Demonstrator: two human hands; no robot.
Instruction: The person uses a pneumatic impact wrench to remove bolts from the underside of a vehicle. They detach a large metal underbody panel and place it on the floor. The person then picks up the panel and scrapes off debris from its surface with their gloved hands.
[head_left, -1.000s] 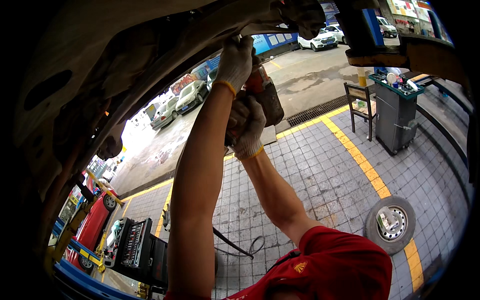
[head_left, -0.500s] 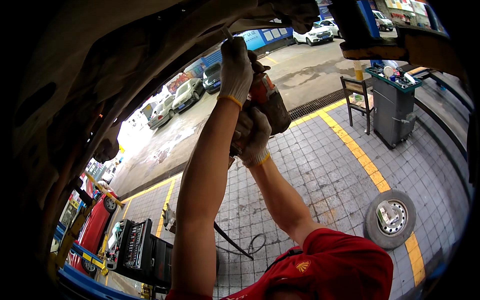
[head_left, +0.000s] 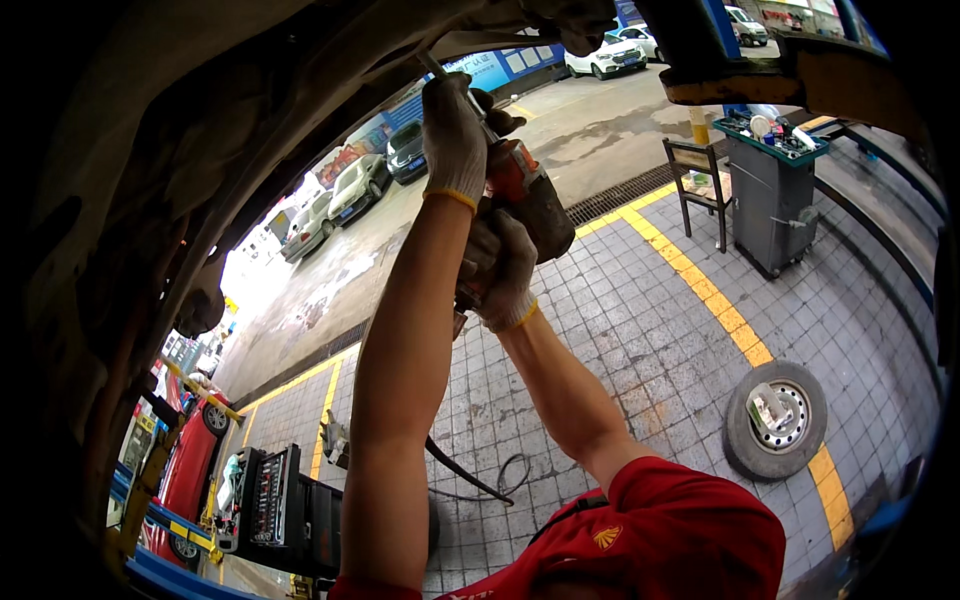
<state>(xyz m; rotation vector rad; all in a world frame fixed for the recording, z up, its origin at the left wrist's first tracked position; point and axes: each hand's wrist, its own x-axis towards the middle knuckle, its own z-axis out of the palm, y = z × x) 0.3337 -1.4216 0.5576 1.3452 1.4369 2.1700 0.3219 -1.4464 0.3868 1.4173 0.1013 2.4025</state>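
Note:
Both my hands are raised under a car's dark underside (head_left: 230,130) and wear pale work gloves. My right hand (head_left: 510,260) is closed round the handle of a worn red and dark impact wrench (head_left: 540,205). Ahead of it, my left hand (head_left: 455,140) wraps round the thin metal extension bar (head_left: 479,108) at the wrench's nose, some fingertips standing a little off it. The bar slants up and left, its tip close to the underside. Whether it seats on a fastener I cannot tell.
A wheel (head_left: 737,430) lies on the tiled floor at right, a packet on it. A grey tool bin (head_left: 770,200) and a chair (head_left: 690,185) stand behind. An open socket case (head_left: 270,495) tops a black cart at lower left. A dark hose (head_left: 465,475) curls below; a lift arm (head_left: 840,90) juts in.
My left fingers have loosened slightly, baring more of the bar by the wrench. Both hands and the wrench sit slightly further left in view, as the whole view has shifted a little.

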